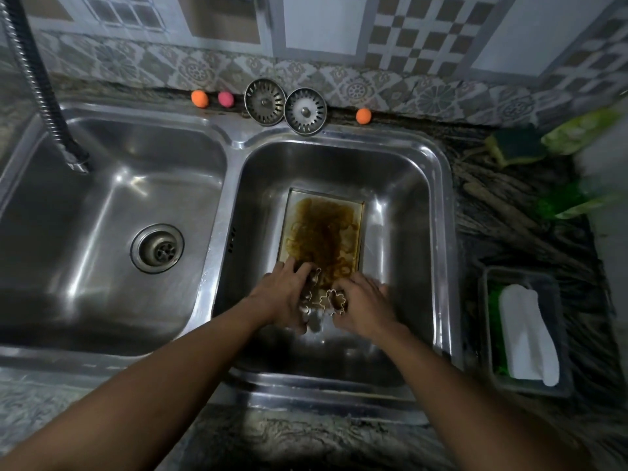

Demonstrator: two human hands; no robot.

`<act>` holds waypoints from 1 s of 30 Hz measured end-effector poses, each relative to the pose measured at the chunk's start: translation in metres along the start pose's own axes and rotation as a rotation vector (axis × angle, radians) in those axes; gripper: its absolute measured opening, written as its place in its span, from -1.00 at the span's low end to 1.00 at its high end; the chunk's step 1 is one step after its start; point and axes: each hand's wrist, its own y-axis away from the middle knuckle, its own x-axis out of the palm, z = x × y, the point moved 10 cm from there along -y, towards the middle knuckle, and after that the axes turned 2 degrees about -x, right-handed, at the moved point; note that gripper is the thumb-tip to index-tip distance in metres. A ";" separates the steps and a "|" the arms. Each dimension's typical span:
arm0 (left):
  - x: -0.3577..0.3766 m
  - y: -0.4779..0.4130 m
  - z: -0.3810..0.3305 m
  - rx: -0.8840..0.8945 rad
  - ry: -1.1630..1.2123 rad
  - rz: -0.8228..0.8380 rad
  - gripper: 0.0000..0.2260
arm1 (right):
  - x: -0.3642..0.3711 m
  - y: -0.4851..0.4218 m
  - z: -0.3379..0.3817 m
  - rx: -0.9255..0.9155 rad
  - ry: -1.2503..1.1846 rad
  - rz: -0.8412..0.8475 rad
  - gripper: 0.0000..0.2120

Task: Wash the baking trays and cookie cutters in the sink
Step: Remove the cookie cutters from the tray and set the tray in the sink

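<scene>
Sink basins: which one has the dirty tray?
The right basin: the brown-stained tray lies on its floor, with the left hand and right hand gripping cookie cutters at its near end. The left basin shows only its drain.

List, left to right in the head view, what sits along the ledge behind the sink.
Left orange ball → pink ball → left strainer → right strainer → right orange ball.
</scene>
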 end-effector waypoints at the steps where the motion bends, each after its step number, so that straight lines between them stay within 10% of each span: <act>1: 0.006 0.006 -0.001 0.022 0.010 0.042 0.10 | 0.007 0.006 0.003 -0.016 0.016 0.037 -0.37; 7: 0.032 0.023 -0.005 0.017 0.178 0.220 0.10 | 0.034 0.026 0.014 -0.054 0.079 0.169 -0.36; 30: 0.059 0.020 0.003 -0.104 0.208 0.095 -0.42 | 0.060 0.029 0.011 0.023 -0.001 0.155 -0.59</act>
